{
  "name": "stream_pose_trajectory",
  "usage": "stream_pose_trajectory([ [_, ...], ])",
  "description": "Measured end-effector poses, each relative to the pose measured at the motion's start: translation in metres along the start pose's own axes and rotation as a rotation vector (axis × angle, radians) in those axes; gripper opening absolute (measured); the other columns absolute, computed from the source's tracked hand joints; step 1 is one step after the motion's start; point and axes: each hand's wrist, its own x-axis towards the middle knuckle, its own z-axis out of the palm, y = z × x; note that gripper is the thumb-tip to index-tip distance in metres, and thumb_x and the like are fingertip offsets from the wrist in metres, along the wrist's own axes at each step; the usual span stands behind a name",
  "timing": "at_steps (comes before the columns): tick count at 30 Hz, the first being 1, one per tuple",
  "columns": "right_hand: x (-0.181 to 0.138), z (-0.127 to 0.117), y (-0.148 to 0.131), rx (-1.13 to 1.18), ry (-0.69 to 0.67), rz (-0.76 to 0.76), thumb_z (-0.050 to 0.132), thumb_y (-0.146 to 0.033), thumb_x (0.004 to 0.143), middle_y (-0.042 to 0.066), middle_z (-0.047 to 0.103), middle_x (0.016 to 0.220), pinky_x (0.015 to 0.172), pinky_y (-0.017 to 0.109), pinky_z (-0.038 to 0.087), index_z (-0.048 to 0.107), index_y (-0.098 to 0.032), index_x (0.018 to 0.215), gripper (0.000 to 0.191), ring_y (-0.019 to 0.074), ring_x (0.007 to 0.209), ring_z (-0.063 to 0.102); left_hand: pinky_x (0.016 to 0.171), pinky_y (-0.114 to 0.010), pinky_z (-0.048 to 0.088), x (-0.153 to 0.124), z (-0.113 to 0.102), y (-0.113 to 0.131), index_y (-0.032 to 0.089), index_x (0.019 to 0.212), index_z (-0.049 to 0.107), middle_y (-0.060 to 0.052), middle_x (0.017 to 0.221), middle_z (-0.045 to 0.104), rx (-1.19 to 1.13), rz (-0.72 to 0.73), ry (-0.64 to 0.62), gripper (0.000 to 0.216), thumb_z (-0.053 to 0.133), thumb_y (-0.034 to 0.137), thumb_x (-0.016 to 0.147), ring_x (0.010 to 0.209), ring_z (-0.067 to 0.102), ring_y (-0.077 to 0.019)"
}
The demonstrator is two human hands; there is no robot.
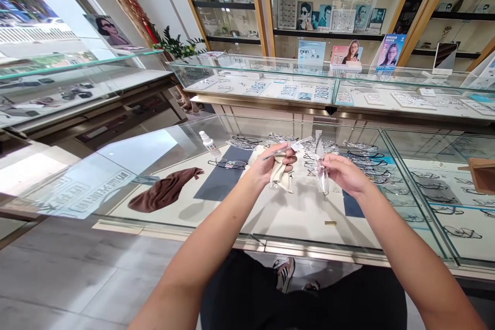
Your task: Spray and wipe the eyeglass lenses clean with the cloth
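left grip (270, 163) pinches a cream cloth (281, 179) and a slender strip (297, 145) above the glass tabletop (284, 221). right grip (343, 169), nearer, pinches a clear piece (319, 154), identity unclear: long axis near upright, just right of the cream cloth, gap between.

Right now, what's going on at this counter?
Someone at a glass display counter has both hands raised above it, each holding something. The left hand holds a pale cloth and a thin strip. The right hand pinches a slim, clear item, too indistinct to identify. The hands are apart. Off to the left are a white bottle and a crumpled brown cloth; rows of eyeglasses show beyond the right hand.
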Motion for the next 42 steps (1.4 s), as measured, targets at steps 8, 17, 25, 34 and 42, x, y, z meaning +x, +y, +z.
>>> stream_pose_trajectory([
  [8, -0.001, 0.009, 0.007, 0.049, 0.044, -0.075, 0.092, -0.050, 0.066, -0.001, 0.063, 0.079, 0.066, 0.029, 0.043, 0.068, -0.022, 0.071, 0.037, 0.0140, 0.072, 0.053, 0.039, -0.017, 0.038, 0.010, -0.003, -0.019, 0.012, 0.090, 0.071, -0.002, 0.078, 0.069, 0.261, -0.026, 0.109, 0.025, 0.089, 0.021, 0.075, 0.049, 0.051, -0.0055],
  [17, 0.004, 0.009, 0.018, -0.074, 0.167, -0.147, 0.086, -0.055, 0.070, -0.002, 0.062, 0.083, 0.076, 0.030, 0.046, 0.067, -0.023, 0.072, 0.037, 0.0149, 0.080, 0.054, 0.045, -0.012, 0.043, 0.009, 0.002, -0.032, 0.011, 0.092, 0.077, -0.003, 0.085, 0.076, 0.378, 0.112, 0.247, 0.041, 0.099, 0.026, 0.061, 0.052, 0.049, -0.0010],
  [25, 0.003, 0.015, 0.023, -0.103, 0.156, -0.172, 0.085, -0.056, 0.070, -0.001, 0.064, 0.083, 0.080, 0.031, 0.045, 0.069, -0.024, 0.071, 0.036, 0.0163, 0.081, 0.053, 0.035, -0.012, 0.040, 0.007, 0.013, -0.033, 0.011, 0.085, 0.069, 0.001, 0.074, 0.069, 0.167, -0.013, 0.319, 0.018, 0.085, 0.009, 0.077, 0.043, 0.048, -0.0008],
  [34, -0.002, 0.022, 0.021, -0.056, 0.144, -0.171, 0.086, -0.054, 0.072, -0.001, 0.065, 0.080, 0.082, 0.033, 0.044, 0.069, -0.025, 0.070, 0.034, 0.0170, 0.080, 0.054, 0.034, -0.011, 0.038, 0.006, 0.013, -0.036, 0.012, 0.078, 0.063, 0.006, 0.067, 0.060, 0.153, 0.032, 0.278, 0.025, 0.088, 0.009, 0.073, 0.043, 0.047, -0.0003],
  [42, -0.003, 0.024, 0.020, -0.013, 0.125, -0.160, 0.088, -0.054, 0.072, 0.001, 0.069, 0.082, 0.090, 0.033, 0.043, 0.069, -0.026, 0.068, 0.034, 0.0221, 0.102, 0.061, 0.037, -0.013, 0.036, 0.009, 0.008, -0.039, 0.012, 0.085, 0.070, 0.004, 0.072, 0.064, 0.166, 0.076, 0.283, 0.028, 0.092, 0.014, 0.068, 0.046, 0.047, -0.0007],
])
